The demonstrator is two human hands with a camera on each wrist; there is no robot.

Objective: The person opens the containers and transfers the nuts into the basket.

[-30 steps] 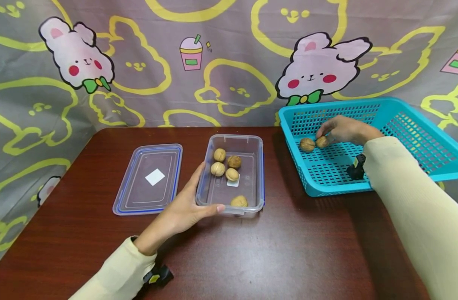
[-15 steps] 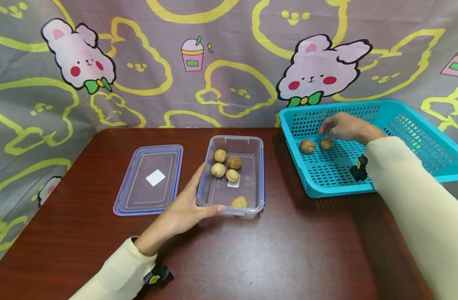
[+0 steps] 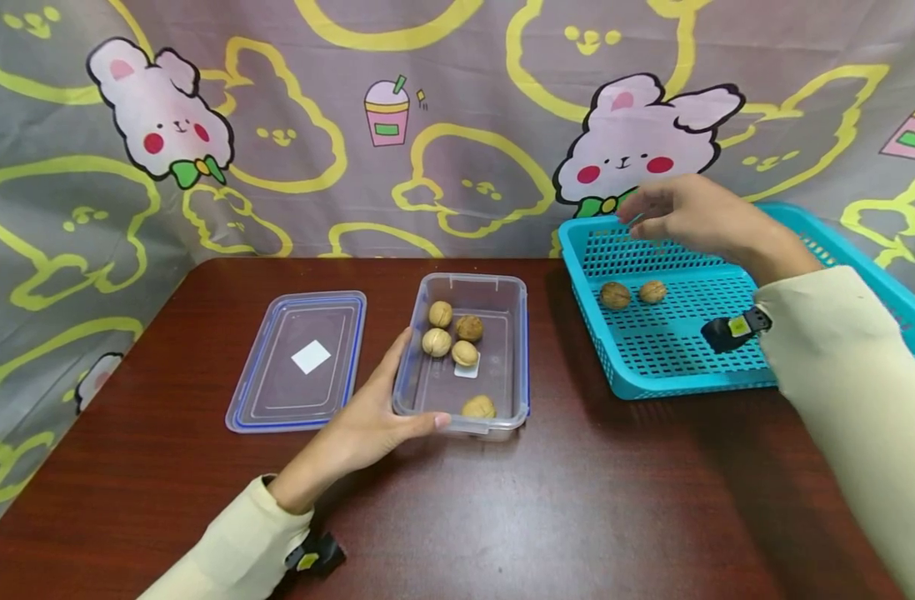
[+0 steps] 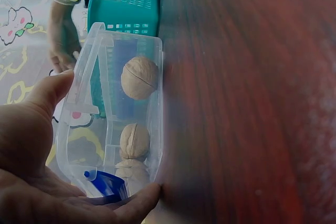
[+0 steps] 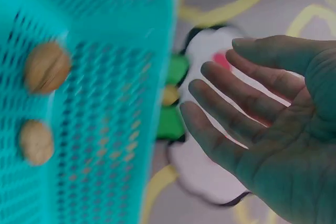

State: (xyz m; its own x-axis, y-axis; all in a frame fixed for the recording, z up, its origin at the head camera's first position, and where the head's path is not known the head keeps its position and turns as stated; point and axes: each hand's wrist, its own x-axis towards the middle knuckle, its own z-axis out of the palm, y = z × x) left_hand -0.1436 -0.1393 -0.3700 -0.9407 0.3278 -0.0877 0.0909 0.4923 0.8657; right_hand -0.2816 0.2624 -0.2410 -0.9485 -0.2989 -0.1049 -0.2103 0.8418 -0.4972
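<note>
Fingers of the right hand (image 3: 701,218) hang loosely apart above the back edge of the turquoise basket (image 3: 693,385), upper right. The left hand (image 3: 367,425) clamps the lower-left corner of the clear container (image 3: 495,367), centre — tabletop (image 3: 592,500) stretches open below. Two walnuts (image 3: 615,295) lie in the basket, below the loose fingers; five more walnuts (image 3: 437,342) sit in the container.

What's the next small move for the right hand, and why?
Probably bring the right hand over to the clear box: that hand looks empty, five walnuts lie in the box, the left hand grips it, and two walnuts sit in the blue basket.
</note>
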